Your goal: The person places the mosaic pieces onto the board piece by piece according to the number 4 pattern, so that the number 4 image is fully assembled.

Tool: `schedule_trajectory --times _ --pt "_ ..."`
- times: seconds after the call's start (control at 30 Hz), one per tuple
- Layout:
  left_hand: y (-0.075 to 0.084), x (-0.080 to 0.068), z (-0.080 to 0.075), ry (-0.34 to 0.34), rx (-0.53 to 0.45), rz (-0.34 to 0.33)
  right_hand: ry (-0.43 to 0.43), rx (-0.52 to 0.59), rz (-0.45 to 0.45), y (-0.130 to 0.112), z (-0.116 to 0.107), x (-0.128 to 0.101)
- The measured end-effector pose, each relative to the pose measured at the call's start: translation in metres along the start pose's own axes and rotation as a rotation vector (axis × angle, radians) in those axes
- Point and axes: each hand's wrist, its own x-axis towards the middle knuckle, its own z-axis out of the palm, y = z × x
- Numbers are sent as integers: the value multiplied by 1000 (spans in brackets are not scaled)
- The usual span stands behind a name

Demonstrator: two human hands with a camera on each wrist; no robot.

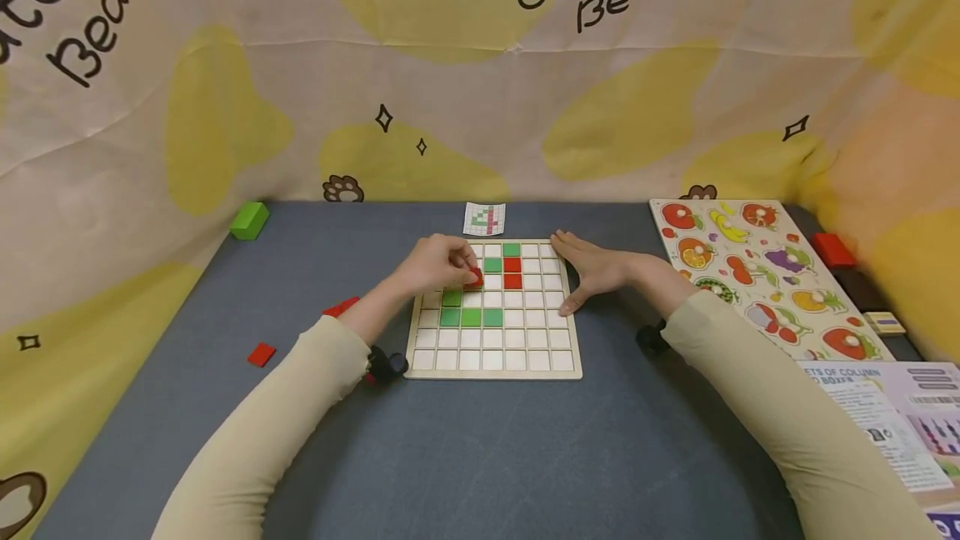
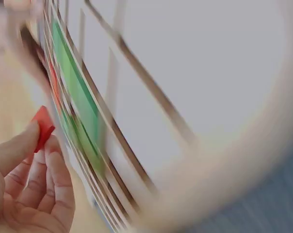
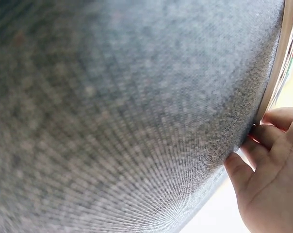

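My left hand (image 1: 437,263) pinches a red square tile (image 2: 43,127) between thumb and fingertips, close over the gridded wooden board (image 1: 495,374). Several green tiles (image 1: 471,317) fill squares on the board, and two red tiles (image 1: 512,281) sit one below the other under the topmost green one. Along the board's right edge rests my right hand (image 1: 597,267), thumb and fingers spread and holding no tile. In the right wrist view its fingertips lie right at the board's wooden side. A small pattern card (image 1: 484,219) lies just behind the board.
Loose red tiles (image 1: 262,354) lie left of the board, some partly hidden by the left arm. A green block (image 1: 250,221) stands at the back left. To the right are a fruit puzzle board (image 1: 742,273), a red block (image 1: 833,251) and a printed box (image 1: 877,423).
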Motion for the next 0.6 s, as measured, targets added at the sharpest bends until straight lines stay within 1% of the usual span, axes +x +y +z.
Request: schedule_trajectory --times 0.13,0.27,0.43,0.6 --pt "24 7 21 -80 -3 44 1 2 -4 -1 0 0" --pt "35 11 36 -119 40 59 -1 0 6 -3 0 0" --pt "39 14 47 -109 130 100 -2 2 17 -4 0 -2" --pt "40 14 48 -79 180 136 3 5 15 -2 0 -2"
